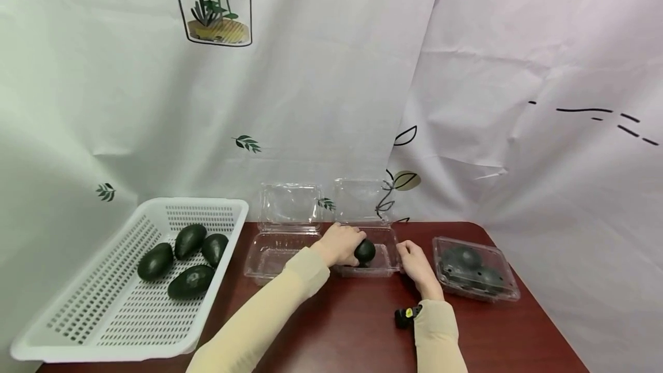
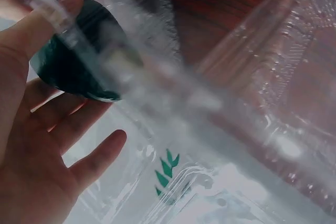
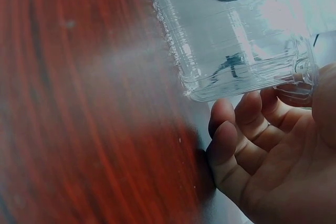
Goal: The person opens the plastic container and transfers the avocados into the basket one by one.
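Observation:
My left hand (image 1: 338, 245) grips a dark green avocado (image 1: 365, 251) inside the base of a clear plastic clamshell box (image 1: 387, 253). In the left wrist view, thumb and fingers curve round the avocado (image 2: 79, 59), partly behind the clear plastic. My right hand (image 1: 417, 266) holds the box's right end. The right wrist view shows the thumb at the rim and curled fingers (image 3: 223, 116) against the outside of the box wall (image 3: 231, 85). The box's lid (image 1: 362, 200) stands raised at the back.
Left of this box stands another open clamshell box (image 1: 264, 255). A white perforated basket (image 1: 140, 321) at the left holds several avocados (image 1: 190, 282). At the right, a closed clamshell box (image 1: 510, 286) contains avocados. A patterned white cloth (image 1: 321, 102) hangs behind the dark red table (image 1: 342, 332).

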{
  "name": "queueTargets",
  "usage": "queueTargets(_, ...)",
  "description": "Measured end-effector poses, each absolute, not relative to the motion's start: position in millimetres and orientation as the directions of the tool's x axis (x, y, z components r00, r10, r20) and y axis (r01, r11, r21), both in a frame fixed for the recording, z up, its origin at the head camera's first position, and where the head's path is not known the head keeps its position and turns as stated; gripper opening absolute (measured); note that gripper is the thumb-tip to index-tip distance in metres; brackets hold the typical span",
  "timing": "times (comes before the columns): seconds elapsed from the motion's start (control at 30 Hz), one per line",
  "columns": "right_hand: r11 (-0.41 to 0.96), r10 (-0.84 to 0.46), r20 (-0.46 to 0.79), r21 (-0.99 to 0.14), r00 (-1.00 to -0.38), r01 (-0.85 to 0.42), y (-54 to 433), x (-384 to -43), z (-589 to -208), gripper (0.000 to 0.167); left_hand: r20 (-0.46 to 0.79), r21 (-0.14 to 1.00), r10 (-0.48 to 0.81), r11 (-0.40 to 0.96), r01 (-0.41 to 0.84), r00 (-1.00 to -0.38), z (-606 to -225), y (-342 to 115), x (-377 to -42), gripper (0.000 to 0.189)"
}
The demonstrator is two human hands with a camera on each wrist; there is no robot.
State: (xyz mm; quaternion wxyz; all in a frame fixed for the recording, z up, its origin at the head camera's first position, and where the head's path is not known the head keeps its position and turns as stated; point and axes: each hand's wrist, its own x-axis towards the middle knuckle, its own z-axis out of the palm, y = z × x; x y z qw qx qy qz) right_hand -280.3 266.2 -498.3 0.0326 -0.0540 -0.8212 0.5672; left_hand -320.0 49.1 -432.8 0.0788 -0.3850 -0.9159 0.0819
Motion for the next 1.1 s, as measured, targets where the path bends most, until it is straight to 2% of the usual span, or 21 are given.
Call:
queueTargets(0.17, 0.354, 0.131, -0.008, -0.934, -0.991, 0.054, 266, -281, -499, 0.027, 0.174, -0.112, 0.675, 0.737, 0.667, -0.717, -423, 42, -316, 0.054)
queueTargets(0.33, 0.361, 0.122, -0.002, -0.932, -0.993, 0.046, 268, -283, -501, 0.028, 0.277, 0.186, 0.548, 0.775, 0.603, -0.79, -415, 27, -303, 0.056)
queueTargets(0.43, 0.368, 0.12, 0.002, -0.929, -0.993, 0.043, 268, -283, -501, 0.028, 0.329, 0.317, 0.477, 0.757, 0.571, -0.815, -413, 17, -292, 0.055)
queueTargets(0.73, 0.382, 0.1, -0.012, -0.923, -0.995, 0.049, 265, -282, -501, 0.027, 0.395, 0.359, 0.375, 0.777, 0.516, -0.839, -413, -10, -269, 0.063)
queueTargets(0.93, 0.374, 0.107, -0.023, -0.926, -0.994, 0.061, 266, -282, -499, 0.027, 0.46, 0.404, 0.289, 0.774, 0.488, -0.84, -401, -27, -264, 0.067)
queueTargets(1.1, 0.379, 0.098, -0.027, -0.923, -0.995, 0.062, 267, -283, -497, 0.028, 0.463, 0.432, 0.233, 0.783, 0.448, -0.855, -389, -44, -255, 0.066)
